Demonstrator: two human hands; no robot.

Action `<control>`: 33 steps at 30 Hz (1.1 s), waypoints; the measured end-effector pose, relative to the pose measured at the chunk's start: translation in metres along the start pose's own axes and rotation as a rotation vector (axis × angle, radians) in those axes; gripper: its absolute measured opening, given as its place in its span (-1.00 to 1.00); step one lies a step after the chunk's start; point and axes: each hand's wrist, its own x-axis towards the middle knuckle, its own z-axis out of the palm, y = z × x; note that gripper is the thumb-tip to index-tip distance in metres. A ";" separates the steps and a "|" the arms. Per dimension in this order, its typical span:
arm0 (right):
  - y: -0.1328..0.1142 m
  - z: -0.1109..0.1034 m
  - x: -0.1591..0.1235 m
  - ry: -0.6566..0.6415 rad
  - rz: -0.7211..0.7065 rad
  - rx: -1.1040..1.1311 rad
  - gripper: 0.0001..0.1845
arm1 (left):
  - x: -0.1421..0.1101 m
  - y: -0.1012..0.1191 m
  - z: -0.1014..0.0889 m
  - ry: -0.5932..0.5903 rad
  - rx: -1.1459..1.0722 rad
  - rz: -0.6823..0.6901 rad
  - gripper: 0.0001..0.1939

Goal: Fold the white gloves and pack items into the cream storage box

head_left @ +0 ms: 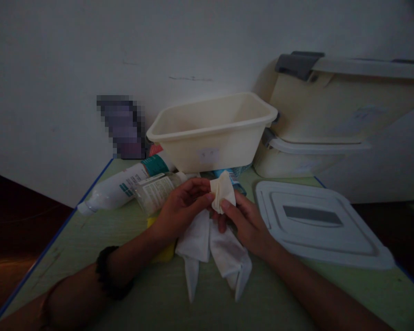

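In the middle of the head view my two hands meet around a soft white cloth (222,193), thin and creased. My left hand (184,207) has its thumb and fingers closed at the cloth's left edge. From the right, my right hand (250,225) pinches it, the thumb pressed on its front. Below the hands, two white folds (229,248) spread apart and taper to points near the table; my fingers hide how they join the upper part. A yellow thing (163,250) lies partly covered behind my left wrist.
A cream bin (210,133) stands behind my hands. Left of it lie a white bottle (124,184) and a clear labelled bottle (155,191). A grey-white lid (317,220) rests at the right, before two stacked lidded boxes (331,105). A pixelated dark object (122,126) leans on the wall.
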 end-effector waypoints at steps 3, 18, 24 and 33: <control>0.001 0.000 -0.001 -0.009 -0.001 -0.036 -0.70 | 0.001 -0.001 -0.001 0.013 0.000 0.009 -0.79; -0.001 0.000 -0.001 -0.036 0.011 -0.095 -0.71 | 0.002 -0.002 -0.002 0.006 -0.034 -0.028 -0.76; -0.001 0.001 -0.002 -0.005 0.018 -0.045 -0.72 | 0.003 0.000 -0.001 -0.016 -0.026 -0.019 -0.81; -0.001 0.004 0.002 0.061 0.039 0.032 -0.70 | 0.001 -0.004 -0.006 -0.042 -0.036 0.003 -0.83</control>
